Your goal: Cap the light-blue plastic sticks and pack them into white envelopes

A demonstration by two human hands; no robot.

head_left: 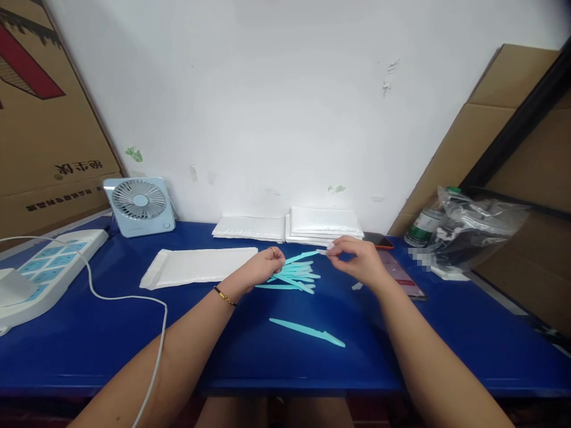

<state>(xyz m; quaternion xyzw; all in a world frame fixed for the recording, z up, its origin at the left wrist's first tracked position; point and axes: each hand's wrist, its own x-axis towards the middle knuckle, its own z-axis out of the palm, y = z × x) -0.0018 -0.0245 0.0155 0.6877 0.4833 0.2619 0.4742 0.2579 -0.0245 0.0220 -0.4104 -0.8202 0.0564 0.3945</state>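
Turquoise razor (301, 257), one end clamped in left fingers (277, 259); right fingers (342, 245) pinch pale piece (322, 252) at other end.

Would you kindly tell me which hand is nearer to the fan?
Left. The left hand is to the right of the fan; the right hand lies farther right.

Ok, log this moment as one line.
left hand: holds turquoise tool | right hand: pinches its pale tip | tool pile: on blue table | lone tool: apart from pile
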